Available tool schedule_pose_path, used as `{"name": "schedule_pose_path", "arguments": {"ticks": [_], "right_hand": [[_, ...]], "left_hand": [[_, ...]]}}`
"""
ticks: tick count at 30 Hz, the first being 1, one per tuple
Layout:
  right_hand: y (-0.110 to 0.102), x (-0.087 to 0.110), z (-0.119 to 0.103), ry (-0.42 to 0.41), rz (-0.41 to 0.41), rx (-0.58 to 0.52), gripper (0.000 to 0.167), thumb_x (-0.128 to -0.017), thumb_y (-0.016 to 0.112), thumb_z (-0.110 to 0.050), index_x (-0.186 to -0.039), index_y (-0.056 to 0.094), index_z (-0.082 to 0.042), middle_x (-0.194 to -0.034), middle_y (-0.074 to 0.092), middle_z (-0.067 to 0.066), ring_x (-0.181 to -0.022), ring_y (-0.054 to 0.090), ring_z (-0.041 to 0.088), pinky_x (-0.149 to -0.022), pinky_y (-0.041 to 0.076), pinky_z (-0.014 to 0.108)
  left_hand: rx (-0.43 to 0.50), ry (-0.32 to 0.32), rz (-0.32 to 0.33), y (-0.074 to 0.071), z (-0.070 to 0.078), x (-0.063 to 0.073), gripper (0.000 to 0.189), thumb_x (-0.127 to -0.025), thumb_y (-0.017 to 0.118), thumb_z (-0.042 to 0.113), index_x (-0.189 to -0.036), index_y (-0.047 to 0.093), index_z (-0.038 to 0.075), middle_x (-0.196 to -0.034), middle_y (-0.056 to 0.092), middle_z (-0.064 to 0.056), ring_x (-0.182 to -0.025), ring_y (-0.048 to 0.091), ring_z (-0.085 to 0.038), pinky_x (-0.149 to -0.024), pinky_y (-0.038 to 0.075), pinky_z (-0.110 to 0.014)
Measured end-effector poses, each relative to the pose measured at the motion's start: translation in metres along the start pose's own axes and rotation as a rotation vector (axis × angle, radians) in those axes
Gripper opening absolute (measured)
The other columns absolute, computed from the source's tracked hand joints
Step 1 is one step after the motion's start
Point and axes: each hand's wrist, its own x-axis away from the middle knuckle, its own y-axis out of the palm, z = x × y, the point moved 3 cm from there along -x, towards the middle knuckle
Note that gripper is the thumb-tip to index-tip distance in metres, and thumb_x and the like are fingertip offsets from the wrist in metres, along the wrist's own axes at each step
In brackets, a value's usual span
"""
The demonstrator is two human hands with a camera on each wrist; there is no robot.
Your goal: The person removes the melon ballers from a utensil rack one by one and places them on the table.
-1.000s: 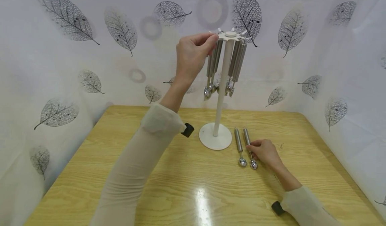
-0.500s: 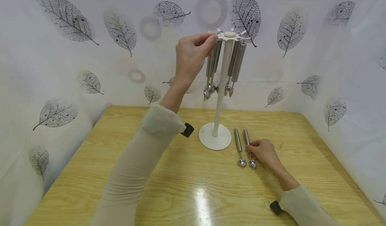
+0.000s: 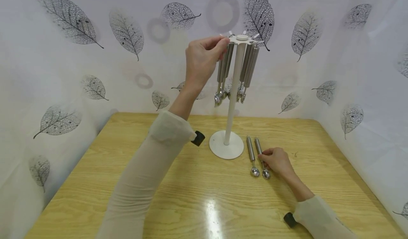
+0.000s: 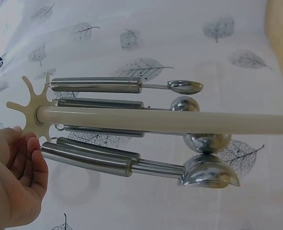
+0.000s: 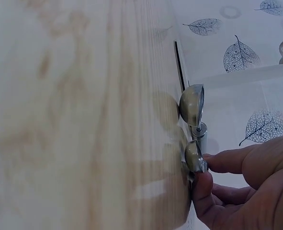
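We see a steel scoop [image 3: 258, 146] on the wooden table [image 3: 178, 196], its handle pointing away from us, with a second scoop [image 3: 251, 152] just beside it, on its left. Farther left is a white stand [image 3: 234, 86], its round base [image 3: 220, 152] on the tabletop, and steel utensils [image 4: 96, 85] hang by their handles from its star-shaped top [image 4: 30, 109]. A dark mark [image 3: 295, 154] on the table, right of the scoops, is too small for us to read. The surface has yellowish grain and a bright glare [image 3: 212, 217] near us; around it we see pale sheeting [image 3: 127, 100] printed with dark leaves and grey rings.

The first scoop is in the right hand [image 3: 278, 161], pinched between thumb and forefinger below its handle; the second lies untouched. High above and to the left, we see the left hand [image 3: 203, 60] pinching an edge of the star-shaped top, fingers curled, beside the hanging handles.
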Motion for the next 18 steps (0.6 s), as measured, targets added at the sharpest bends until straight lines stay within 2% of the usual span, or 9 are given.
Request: {"name": "schedule_pose_path", "arguments": {"ticks": [8, 15, 18], "right_hand": [[0.001, 0.0002, -0.0003, 0.005, 0.007, -0.011, 0.031, -0.098, 0.07, -0.011, -0.113, 0.066, 0.017, -0.079, 0.07, 0.01, -0.065, 0.063, 0.015, -0.053, 0.055, 0.024], [-0.0005, 0.0005, 0.0006, 0.017, 0.014, 0.003, 0.039, -0.099, 0.068, -0.016, -0.119, 0.064, 0.017, -0.079, 0.069, 0.012, -0.065, 0.063, 0.016, -0.055, 0.053, 0.024], [-0.0025, 0.0019, -0.0007, 0.016, 0.013, 0.005, 0.04, -0.101, 0.066, -0.017, -0.121, 0.063, 0.017, -0.084, 0.07, 0.013, -0.068, 0.064, 0.017, -0.056, 0.053, 0.025]], "left_hand": [[0.004, 0.0, 0.002, -0.0004, -0.0004, 0.0004, 0.017, -0.096, 0.077, 0.014, -0.106, 0.081, 0.001, -0.08, 0.073, -0.009, -0.066, 0.063, -0.014, -0.073, 0.059, -0.023], [0.009, -0.002, 0.001, -0.0006, -0.0005, 0.0007, 0.017, -0.096, 0.077, 0.014, -0.106, 0.081, 0.001, -0.081, 0.073, -0.009, -0.067, 0.063, -0.014, -0.074, 0.06, -0.023], [0.006, -0.001, -0.002, -0.0003, -0.0003, 0.0006, 0.017, -0.096, 0.077, 0.014, -0.106, 0.08, 0.001, -0.081, 0.073, -0.009, -0.067, 0.063, -0.014, -0.074, 0.059, -0.023]]}}
